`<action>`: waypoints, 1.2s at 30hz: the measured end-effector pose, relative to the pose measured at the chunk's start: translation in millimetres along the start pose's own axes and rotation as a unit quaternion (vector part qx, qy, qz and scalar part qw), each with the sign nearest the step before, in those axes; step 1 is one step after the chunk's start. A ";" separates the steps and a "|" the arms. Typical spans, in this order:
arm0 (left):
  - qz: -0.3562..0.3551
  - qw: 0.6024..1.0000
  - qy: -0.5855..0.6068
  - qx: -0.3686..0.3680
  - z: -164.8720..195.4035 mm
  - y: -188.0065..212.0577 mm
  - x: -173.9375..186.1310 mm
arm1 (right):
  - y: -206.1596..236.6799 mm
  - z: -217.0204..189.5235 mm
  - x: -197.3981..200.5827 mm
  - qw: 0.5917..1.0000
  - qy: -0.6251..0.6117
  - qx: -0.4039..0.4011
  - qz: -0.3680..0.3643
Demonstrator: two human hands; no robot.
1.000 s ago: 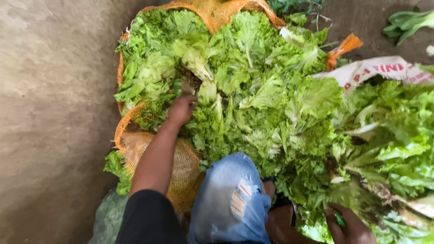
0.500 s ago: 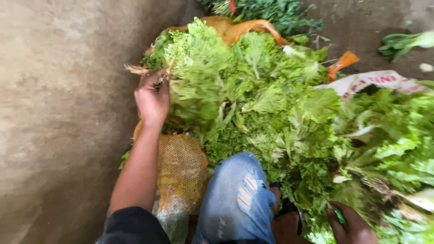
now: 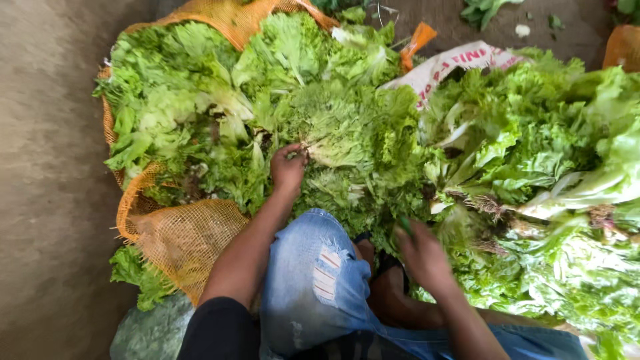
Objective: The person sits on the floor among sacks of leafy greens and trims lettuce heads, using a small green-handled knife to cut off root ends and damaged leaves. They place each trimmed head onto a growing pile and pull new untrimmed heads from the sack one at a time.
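The person crouches over a big heap of lettuce [image 3: 267,100] spread on an orange mesh sack [image 3: 180,237], and everything here sits around that sack. The left hand [image 3: 288,167] reaches in over the sack's near edge, its fingers pinched narrow on the pale stem end of a frilly lettuce head [image 3: 340,130] lying near the middle of the heap; leaves crowd in on all sides of the hand, so the fingertips are partly buried. The right hand [image 3: 421,257] is blurred, hanging low to the right of the sack at the foot of a second lettuce pile [image 3: 547,173]; something green shows by its fingers, but I cannot tell whether it grips that or is loose. Between the two arms a knee in torn blue jeans [image 3: 320,273] juts toward the heap and hides the sack's near right corner. Behind the sack, on the far side, a white printed bag [image 3: 453,63] pokes out from under the leaves, with an orange scrap [image 3: 417,40] beside it. To the left of the sack lies bare concrete floor [image 3: 47,200]. A fold of the mesh bunches up at the near left, with a few leaves spilling beneath it.
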State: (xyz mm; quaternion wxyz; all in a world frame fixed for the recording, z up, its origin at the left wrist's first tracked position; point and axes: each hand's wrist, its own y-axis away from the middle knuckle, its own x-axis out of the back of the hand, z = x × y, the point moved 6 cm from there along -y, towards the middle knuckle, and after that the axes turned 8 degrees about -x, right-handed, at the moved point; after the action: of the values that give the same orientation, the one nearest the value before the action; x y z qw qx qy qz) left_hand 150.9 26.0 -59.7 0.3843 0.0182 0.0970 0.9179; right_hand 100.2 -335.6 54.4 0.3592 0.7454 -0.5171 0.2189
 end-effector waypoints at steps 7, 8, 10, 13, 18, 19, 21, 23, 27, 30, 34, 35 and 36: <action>0.022 0.999 -0.037 0.007 3.4 4.5 13.7 | -81.3 -62.8 -123.5 0.995 0.061 0.003 -0.077; 0.024 0.998 -0.052 0.016 5.6 4.2 14.3 | -92.2 -75.0 -133.4 0.995 0.065 0.026 -0.065; 0.027 0.997 -0.062 0.026 9.0 3.0 14.5 | -107.7 -92.4 -147.8 0.995 0.068 0.037 -0.057; 0.025 0.998 -0.054 0.026 10.7 0.2 15.3 | -124.2 -113.1 -158.4 0.996 0.061 0.032 -0.049; 0.019 0.998 -0.042 0.036 4.3 1.9 18.2 | -129.8 -127.3 -170.4 0.996 0.069 0.030 -0.056; 0.022 0.999 -0.032 0.037 3.9 2.8 18.5 | -127.7 -126.4 -174.2 0.996 0.052 0.022 -0.067; 0.030 0.999 -0.012 0.040 6.3 3.4 18.7 | -120.2 -123.2 -182.3 0.996 0.018 0.008 -0.090; 0.035 0.997 0.046 0.055 12.3 0.3 18.0 | -105.6 -124.4 -195.4 0.983 0.087 0.066 -0.148; 0.015 0.996 -0.006 0.083 39.2 -21.3 24.1 | -99.5 -103.5 -189.0 0.986 0.070 -0.016 -0.149; -0.021 0.986 0.161 0.037 74.1 -38.0 30.7 | -107.5 -105.8 -167.3 0.986 0.077 0.062 -0.137; -0.020 0.981 -0.140 -0.131 127.9 -33.8 60.5 | -111.7 -112.1 -139.4 0.982 0.069 0.091 -0.151; -0.027 0.953 -0.207 -0.221 145.7 -25.4 63.7 | -110.1 -117.2 -130.3 0.987 0.046 0.087 -0.130; -0.036 0.913 -0.271 -0.304 160.7 -14.5 64.6 | -106.4 -121.8 -122.8 0.990 0.024 0.078 -0.112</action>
State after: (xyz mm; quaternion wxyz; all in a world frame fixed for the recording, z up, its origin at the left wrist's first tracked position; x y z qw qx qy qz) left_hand 133.0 108.2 92.4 0.4156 0.1453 -0.2939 0.8484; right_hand 159.1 -145.4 14.5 0.3348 0.8190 -0.4027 0.2345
